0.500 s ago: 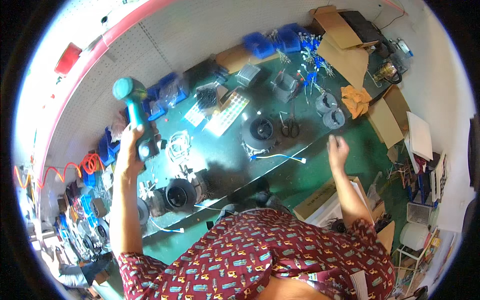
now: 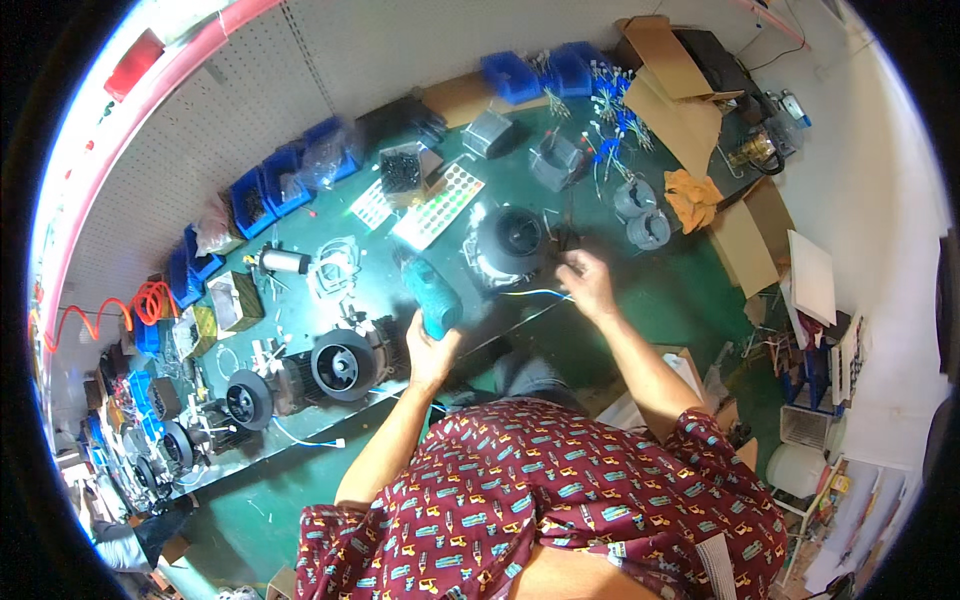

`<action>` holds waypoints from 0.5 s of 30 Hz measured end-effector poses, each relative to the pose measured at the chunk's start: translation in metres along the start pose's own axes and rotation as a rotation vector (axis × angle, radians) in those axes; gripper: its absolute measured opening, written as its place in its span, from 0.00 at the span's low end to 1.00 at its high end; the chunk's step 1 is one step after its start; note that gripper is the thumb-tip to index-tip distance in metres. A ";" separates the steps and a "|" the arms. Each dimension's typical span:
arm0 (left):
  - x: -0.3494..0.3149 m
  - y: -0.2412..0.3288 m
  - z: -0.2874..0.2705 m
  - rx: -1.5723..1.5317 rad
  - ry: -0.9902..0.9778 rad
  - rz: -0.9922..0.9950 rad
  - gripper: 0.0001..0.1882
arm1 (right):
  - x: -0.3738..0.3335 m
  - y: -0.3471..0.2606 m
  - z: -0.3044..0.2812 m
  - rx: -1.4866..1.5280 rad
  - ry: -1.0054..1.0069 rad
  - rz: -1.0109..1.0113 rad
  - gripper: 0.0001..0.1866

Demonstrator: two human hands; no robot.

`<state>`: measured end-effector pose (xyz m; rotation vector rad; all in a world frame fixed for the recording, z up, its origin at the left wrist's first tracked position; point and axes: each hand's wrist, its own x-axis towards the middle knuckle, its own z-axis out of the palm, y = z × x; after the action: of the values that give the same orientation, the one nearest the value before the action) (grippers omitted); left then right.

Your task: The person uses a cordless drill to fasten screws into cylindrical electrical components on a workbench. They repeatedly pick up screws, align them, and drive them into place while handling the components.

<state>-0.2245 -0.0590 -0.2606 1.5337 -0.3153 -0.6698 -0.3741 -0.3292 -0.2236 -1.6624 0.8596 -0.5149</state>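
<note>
A teal cordless power driver (image 2: 432,297), smeared by motion, is in my left hand (image 2: 432,352), its fingers wrapped round it. It is tilted over the bench, left of a blower motor with a round black fan wheel (image 2: 512,238). On the right side of that blower, my right hand (image 2: 588,283) has its fingers curled together. Its fingertips are by the dark scissors (image 2: 566,236); whether they touch them or pinch something small is hidden. A thin wire lead (image 2: 535,292) with blue and yellow strands runs from the blower toward that hand.
More blower motors (image 2: 345,365) line the bench's front edge at left. Behind them lie a grey cable coil (image 2: 335,268), a box of black screws (image 2: 403,172) and a sticker sheet (image 2: 440,207). Grey plastic rings (image 2: 648,230) and an orange cloth (image 2: 692,198) sit at right.
My left hand has brought the driver down and right, toward the blower. My right hand has moved left to the scissors beside it. The view has shifted slightly.
</note>
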 end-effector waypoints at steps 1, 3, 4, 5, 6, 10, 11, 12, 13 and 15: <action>-0.001 -0.029 0.000 0.045 0.019 -0.038 0.22 | 0.000 0.003 -0.002 -0.008 -0.035 -0.020 0.10; -0.009 -0.024 0.005 0.274 0.018 -0.135 0.25 | -0.001 0.008 -0.004 -0.055 -0.117 0.011 0.09; -0.010 -0.054 0.002 0.532 0.065 -0.052 0.26 | -0.004 0.000 -0.005 -0.154 -0.118 -0.015 0.09; -0.015 -0.058 0.004 0.590 0.085 -0.102 0.27 | 0.000 0.003 -0.005 -0.200 -0.143 -0.082 0.10; -0.020 -0.054 0.006 0.655 0.099 -0.156 0.27 | 0.002 0.006 -0.004 -0.239 -0.166 -0.143 0.11; -0.018 -0.077 0.013 0.935 0.125 -0.268 0.29 | 0.008 -0.010 -0.004 -0.370 -0.269 -0.239 0.14; -0.016 -0.081 0.015 0.994 0.133 -0.294 0.29 | 0.010 -0.011 -0.002 -0.373 -0.276 -0.222 0.14; -0.014 -0.085 0.016 1.054 0.140 -0.319 0.29 | 0.011 -0.010 0.000 -0.376 -0.283 -0.206 0.14; -0.014 -0.089 0.018 1.113 0.152 -0.292 0.30 | 0.013 -0.009 0.000 -0.379 -0.291 -0.190 0.15; -0.014 -0.108 0.016 1.171 0.170 -0.222 0.32 | 0.016 -0.005 0.000 -0.379 -0.308 -0.210 0.15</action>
<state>-0.2665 -0.0533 -0.3621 2.7562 -0.4426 -0.5221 -0.3624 -0.3408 -0.2203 -2.1283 0.5804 -0.2322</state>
